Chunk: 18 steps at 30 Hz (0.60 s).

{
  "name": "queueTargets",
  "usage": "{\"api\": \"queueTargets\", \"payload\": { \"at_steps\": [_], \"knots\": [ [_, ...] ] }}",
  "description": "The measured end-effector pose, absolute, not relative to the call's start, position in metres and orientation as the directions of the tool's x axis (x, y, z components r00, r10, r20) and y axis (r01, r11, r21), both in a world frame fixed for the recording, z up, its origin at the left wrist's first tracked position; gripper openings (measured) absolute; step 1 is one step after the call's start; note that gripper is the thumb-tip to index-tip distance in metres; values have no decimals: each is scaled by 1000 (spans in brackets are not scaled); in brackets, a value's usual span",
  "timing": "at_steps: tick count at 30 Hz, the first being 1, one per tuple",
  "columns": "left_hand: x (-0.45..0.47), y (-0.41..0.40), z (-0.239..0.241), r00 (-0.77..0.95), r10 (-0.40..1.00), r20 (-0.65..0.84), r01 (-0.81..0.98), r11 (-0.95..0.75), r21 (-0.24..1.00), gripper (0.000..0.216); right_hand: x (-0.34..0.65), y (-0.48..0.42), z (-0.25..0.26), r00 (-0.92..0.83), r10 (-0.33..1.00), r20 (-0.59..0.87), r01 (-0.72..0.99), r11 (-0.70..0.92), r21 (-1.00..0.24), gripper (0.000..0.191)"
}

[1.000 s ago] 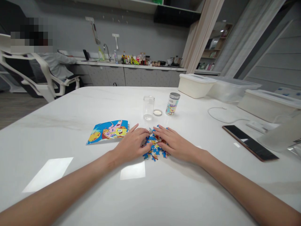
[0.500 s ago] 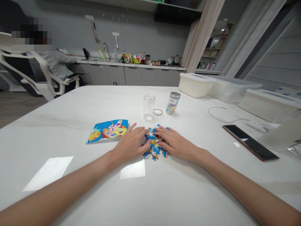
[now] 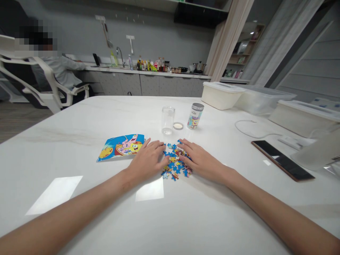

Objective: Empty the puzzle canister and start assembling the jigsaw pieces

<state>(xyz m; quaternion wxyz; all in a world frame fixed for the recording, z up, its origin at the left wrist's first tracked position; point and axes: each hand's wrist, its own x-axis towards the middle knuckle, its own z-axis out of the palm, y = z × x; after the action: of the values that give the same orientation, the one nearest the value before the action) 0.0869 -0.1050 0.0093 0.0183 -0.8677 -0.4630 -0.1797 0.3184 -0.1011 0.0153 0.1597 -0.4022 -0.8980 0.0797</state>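
Observation:
A heap of small jigsaw puzzle pieces (image 3: pixel 175 164), mostly blue with some yellow and red, lies on the white table. My left hand (image 3: pixel 148 157) rests against the heap's left side, fingers apart and holding nothing. On the other side, my right hand (image 3: pixel 199 157) touches the pieces with its fingers stretched out; it grips nothing. Some pieces are hidden under the fingertips. A blue picture sheet with cartoon figures (image 3: pixel 122 147) lies just left of my left hand, its right edge partly covered. Beyond the heap stands a clear, see-through jar (image 3: pixel 168 120), with a round lid (image 3: pixel 178 125) beside it.
A closed jar with a cartoon label (image 3: pixel 195 117) stands behind my right hand. To the right are a phone (image 3: pixel 281 161), a white cable (image 3: pixel 255 136) and plastic bins (image 3: pixel 221 95). Another person (image 3: pixel 57 67) sits in a chair at the far left, by the kitchen counter.
Both hands have shifted slightly outward, and more of the puzzle pieces shows between them. A few pieces under the fingers have moved a little.

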Motion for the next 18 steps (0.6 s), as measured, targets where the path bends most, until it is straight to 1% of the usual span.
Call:
{"api": "queueTargets", "payload": {
  "at_steps": [3,6,8,10,12,13,16,18],
  "knots": [
    [87,-104,7,459,832,310,847,-516,131,43,323,-97,6,-535,823,192,775,569,-276,56],
    [86,-104,7,483,820,307,825,-544,153,45,326,-94,0,-508,849,144,791,526,-312,65],
    [86,-105,9,542,786,297,781,-602,167,45,326,-95,0,-552,824,124,757,558,-339,69],
    [86,-106,10,592,758,274,744,-645,177,45,326,-97,2,-614,782,108,713,608,-348,78],
    [86,-106,11,622,745,241,724,-665,183,47,325,-99,5,-641,761,101,694,630,-349,88],
    [86,-106,11,632,742,222,720,-669,186,49,325,-99,6,-641,761,99,693,630,-350,89],
    [86,-105,11,644,745,173,717,-667,204,56,325,-99,6,-620,779,93,705,606,-368,80],
    [86,-104,10,637,752,171,718,-659,226,56,326,-97,4,-605,790,103,709,593,-383,73]
  ]
}}
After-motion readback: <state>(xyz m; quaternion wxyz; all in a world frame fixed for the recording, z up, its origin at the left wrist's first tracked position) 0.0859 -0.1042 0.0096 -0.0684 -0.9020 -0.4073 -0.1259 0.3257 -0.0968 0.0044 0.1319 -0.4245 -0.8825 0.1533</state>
